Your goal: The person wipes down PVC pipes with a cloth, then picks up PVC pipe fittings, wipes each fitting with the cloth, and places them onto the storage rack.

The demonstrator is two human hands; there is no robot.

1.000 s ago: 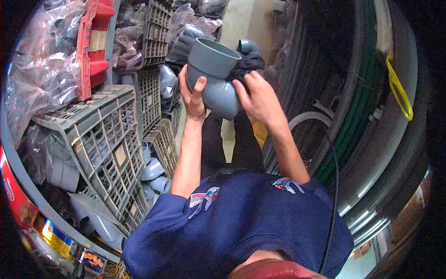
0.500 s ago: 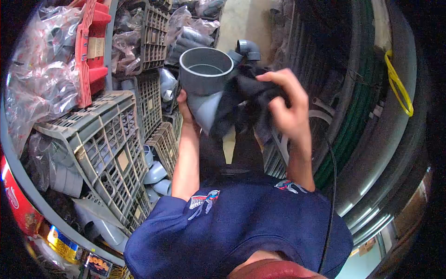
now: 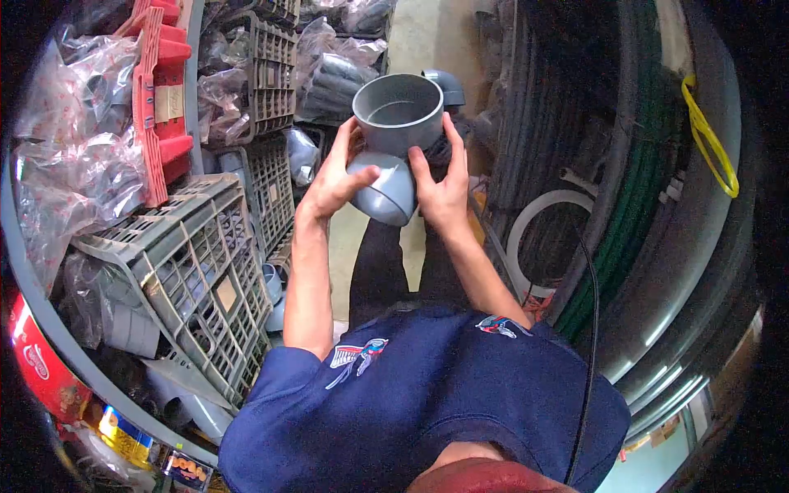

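Observation:
A large grey pipe elbow (image 3: 386, 187) is held up between both hands, its wide round mouth facing up. My left hand (image 3: 337, 179) wraps round its left side, thumb across the front. My right hand (image 3: 442, 185) grips the right side near the collar, thumb on the front. Behind my right hand, a dark cloth-like thing (image 3: 442, 148) shows in part; whether a hand touches it I cannot tell. Just beyond the mouth is a smaller grey elbow (image 3: 445, 86).
Plastic crates (image 3: 201, 279) with grey fittings stand at the left, beside a red bin (image 3: 167, 103) and bagged fittings (image 3: 90, 156). Long pipes (image 3: 690, 271) and a yellow loop (image 3: 707, 140) line the right. A white ring (image 3: 514, 246) lies near the pipes.
My right hand has come back from the dark cloth-like thing onto the big elbow. The elbow has moved slightly right, and the dark thing is now mostly hidden behind it and my right hand.

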